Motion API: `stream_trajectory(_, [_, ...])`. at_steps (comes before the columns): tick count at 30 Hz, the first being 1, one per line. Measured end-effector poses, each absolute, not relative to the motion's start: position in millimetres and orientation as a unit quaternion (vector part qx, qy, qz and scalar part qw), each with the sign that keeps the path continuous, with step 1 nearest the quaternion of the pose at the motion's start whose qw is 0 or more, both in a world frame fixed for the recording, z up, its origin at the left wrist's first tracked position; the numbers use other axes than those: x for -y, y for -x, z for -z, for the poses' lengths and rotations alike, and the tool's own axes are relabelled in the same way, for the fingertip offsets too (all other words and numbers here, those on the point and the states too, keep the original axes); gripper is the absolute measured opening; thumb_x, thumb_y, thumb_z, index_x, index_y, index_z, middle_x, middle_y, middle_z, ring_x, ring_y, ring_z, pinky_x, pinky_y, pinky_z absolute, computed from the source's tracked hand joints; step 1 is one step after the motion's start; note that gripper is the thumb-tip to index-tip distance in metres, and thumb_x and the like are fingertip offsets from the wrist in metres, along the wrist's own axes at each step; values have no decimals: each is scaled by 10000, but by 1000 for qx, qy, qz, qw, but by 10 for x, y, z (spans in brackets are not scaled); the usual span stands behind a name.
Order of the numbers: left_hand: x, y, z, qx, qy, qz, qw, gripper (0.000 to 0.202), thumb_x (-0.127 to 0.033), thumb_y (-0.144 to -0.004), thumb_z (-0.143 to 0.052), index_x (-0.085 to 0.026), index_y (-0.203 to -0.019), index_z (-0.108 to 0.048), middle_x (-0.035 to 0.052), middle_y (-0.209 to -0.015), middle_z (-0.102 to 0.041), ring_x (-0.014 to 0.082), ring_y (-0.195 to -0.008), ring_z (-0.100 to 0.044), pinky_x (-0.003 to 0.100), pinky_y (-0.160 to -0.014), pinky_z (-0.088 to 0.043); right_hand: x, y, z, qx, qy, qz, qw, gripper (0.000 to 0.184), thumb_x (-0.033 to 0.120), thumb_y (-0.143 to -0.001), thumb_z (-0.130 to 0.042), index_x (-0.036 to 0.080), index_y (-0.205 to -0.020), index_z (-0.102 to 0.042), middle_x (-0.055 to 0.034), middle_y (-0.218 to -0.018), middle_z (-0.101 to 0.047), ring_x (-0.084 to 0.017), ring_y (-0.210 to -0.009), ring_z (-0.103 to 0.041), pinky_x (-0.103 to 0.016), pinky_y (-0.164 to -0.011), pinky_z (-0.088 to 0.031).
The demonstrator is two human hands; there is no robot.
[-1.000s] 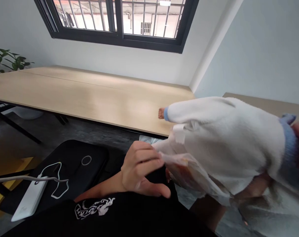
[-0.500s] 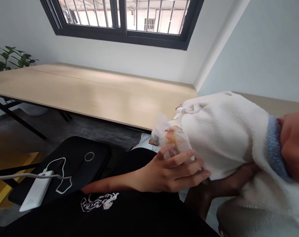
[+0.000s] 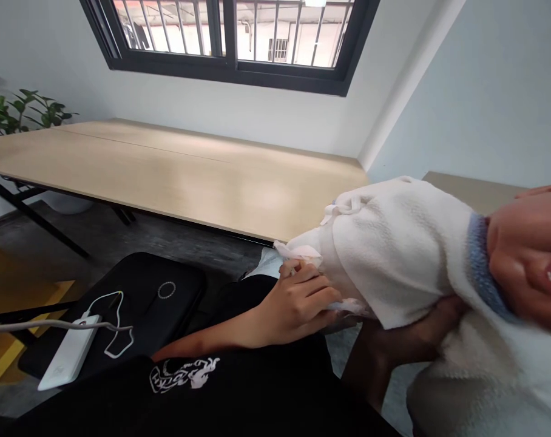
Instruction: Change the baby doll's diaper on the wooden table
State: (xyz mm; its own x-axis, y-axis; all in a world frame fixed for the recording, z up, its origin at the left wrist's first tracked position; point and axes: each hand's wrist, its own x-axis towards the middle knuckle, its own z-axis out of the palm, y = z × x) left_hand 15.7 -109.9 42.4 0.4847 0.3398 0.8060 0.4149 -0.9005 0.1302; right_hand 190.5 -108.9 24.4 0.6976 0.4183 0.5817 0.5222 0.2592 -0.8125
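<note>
A baby-sized figure in a white fleece suit (image 3: 407, 261) with a blue collar (image 3: 480, 267) lies across my lap, head toward the right edge. I cannot tell whether it is a doll. My left hand (image 3: 298, 303) is at the suit's lower end, fingers curled on a white crinkled diaper-like piece (image 3: 298, 252) that sticks out there. My right forearm (image 3: 394, 352) runs under the figure and supports it. The right hand itself is hidden behind the fleece.
A long pale wooden table (image 3: 175, 176) stands ahead under a barred window (image 3: 230, 36). At the left a black seat (image 3: 134, 309) carries a white power bank (image 3: 68, 358) with a cable. A potted plant (image 3: 11, 112) is at the far left.
My left hand rose from a low pinch on clear crinkled wrapping to the suit's lower end. The wrapping with orange inside is now mostly tucked out of sight. The figure shifted slightly.
</note>
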Motion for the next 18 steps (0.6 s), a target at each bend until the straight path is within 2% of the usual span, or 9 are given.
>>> stream_trajectory(2, [1094,-143,-418,217,864,453,27,158,-281,-1001,-564,-160,-1019,-664,18,-843,-690,177,-920,-592,346,-936,-315,1086,-1786,-308,275,569,25,775,478,474,-1065,-252,396,-1520,-377,68,-1572,-367,-220,-1497,-351,-508,-1242,-371])
stream_trajectory(4, [1084,-121,-411,211,869,447,18,167,-254,-1012,-537,-158,-1074,-659,20,-854,-697,176,-920,-591,337,-916,-317,1087,-1727,-387,218,512,-8,831,423,447,-1011,-440,367,-1417,-530,71,-1509,-460,-242,-1444,-437,-497,-1217,-409])
stream_trajectory(6, [1063,-84,-407,216,866,451,7,166,-191,-1011,-509,-166,-1097,-648,9,-856,-701,165,-910,-589,327,-898,-311,1094,-1723,-455,207,477,-17,854,422,434,-953,-540,327,-1359,-593,57,-1483,-491,-258,-1435,-449,-499,-1223,-397])
stream_trajectory(9, [1016,2,-412,236,849,472,-17,136,-170,-1007,-515,-174,-1042,-647,-8,-861,-710,145,-891,-590,321,-889,-301,1113,-1787,-503,205,510,10,835,425,447,-942,-510,367,-1350,-600,63,-1449,-514,-258,-1433,-449,-490,-1190,-434])
stream_trajectory(11, [990,64,-423,219,855,469,-33,121,-251,-1005,-569,-178,-976,-661,-9,-848,-708,144,-888,-593,328,-898,-296,1126,-1854,-497,213,536,23,816,437,466,-948,-449,417,-1362,-581,67,-1409,-536,-256,-1413,-470,-501,-1114,-500])
stream_trajectory(13, [978,115,-436,187,871,451,-54,199,-373,-973,-638,-187,-916,-680,-15,-779,-685,157,-890,-594,346,-921,-285,1136,-1923,-474,229,517,9,825,450,483,-937,-446,424,-1361,-587,52,-1359,-569,-258,-1375,-508,-491,-1023,-557])
stream_trajectory(16, [980,170,-452,155,880,438,-99,392,-570,-905,-662,-187,-827,-691,-20,-697,-645,169,-869,-593,368,-947,-272,1142,-1991,-452,290,460,-26,839,518,493,-950,-397,372,-1427,-558,29,-1358,-577,-257,-1359,-520,-470,-991,-571])
stream_trajectory(18, [986,209,-459,146,869,455,-127,542,-695,-897,-572,-178,-806,-705,-8,-693,-623,164,-829,-586,371,-930,-281,1148,-2007,-464,327,454,-15,829,581,473,-962,-316,331,-1499,-487,21,-1391,-553,-255,-1381,-497,-476,-1016,-558])
